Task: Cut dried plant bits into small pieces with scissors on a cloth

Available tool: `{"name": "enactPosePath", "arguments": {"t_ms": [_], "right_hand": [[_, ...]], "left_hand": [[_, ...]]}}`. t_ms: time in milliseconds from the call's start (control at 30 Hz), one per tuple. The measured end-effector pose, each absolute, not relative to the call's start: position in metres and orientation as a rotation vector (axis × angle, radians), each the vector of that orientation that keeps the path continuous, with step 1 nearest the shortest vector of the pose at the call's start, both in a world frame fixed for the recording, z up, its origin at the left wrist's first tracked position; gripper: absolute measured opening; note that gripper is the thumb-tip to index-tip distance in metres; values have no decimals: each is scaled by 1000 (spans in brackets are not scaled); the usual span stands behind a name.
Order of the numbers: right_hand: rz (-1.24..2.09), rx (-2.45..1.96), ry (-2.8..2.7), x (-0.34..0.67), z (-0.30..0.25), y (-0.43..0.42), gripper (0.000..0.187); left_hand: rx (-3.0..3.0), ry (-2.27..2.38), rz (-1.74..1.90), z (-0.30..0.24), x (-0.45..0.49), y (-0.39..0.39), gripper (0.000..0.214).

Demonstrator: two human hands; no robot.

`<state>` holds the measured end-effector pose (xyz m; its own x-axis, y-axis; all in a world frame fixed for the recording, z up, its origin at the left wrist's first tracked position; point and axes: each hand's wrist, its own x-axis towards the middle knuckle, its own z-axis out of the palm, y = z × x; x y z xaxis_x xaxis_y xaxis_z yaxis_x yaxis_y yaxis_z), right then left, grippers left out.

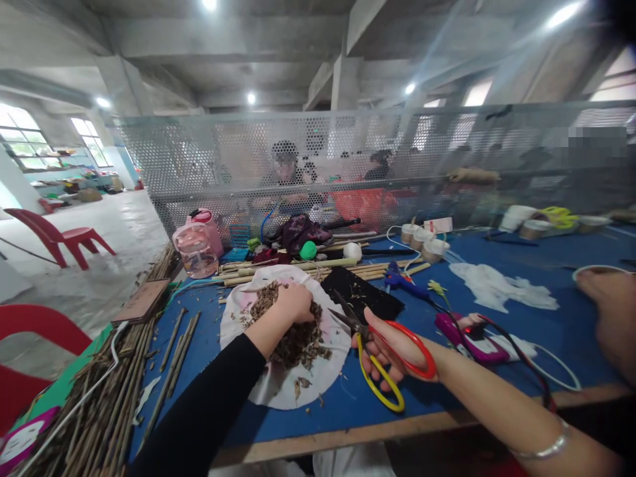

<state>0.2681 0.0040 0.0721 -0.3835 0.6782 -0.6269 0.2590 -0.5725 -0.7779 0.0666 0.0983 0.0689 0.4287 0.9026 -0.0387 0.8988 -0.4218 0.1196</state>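
My left hand (297, 303) reaches down into a heap of dry brown plant bits (293, 348); its fingertips are hidden, so I cannot see whether they hold any. The heap lies on a round white cloth (261, 393) on the blue tabletop. In my right hand (385, 348) is a pair of scissors (358, 326) with one red and one yellow handle. The blades stand slightly apart and point left, toward the cloth. Beneath and beyond the blades lies a black sheet (370, 291) with crumbs on it.
Bundled sticks (112, 384) line the left edge. A blue glue gun (407, 285), a purple-and-white power strip (472, 341) with cables and crumpled white plastic (501, 285) lie right. Behind stand a pink jug (196, 252) and a perforated screen (209, 159). Another person's hand (609, 295) is far right.
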Motion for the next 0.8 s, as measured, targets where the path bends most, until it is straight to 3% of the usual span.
{"name": "enactPosePath", "arguments": {"t_ms": [67,200,333,633,800], "right_hand": [[2039,-1539,-1268,267,70,5,72],[2069,-1521,-1316,263,63,10,75],[2094,-1523,-1412,255,65,13,75],[2062,-1575,-1675,221,87,26,70],[2033,-1616,-1691,202,83,39,72]], "left_hand": [[2586,1599,75,72,59,96,25],[2621,1521,185,78,35,89,25],[2587,1466,611,66,11,71,28],[2114,1574,1164,25,-1,43,54],[2134,1557,1227,23,-4,39,21]]}}
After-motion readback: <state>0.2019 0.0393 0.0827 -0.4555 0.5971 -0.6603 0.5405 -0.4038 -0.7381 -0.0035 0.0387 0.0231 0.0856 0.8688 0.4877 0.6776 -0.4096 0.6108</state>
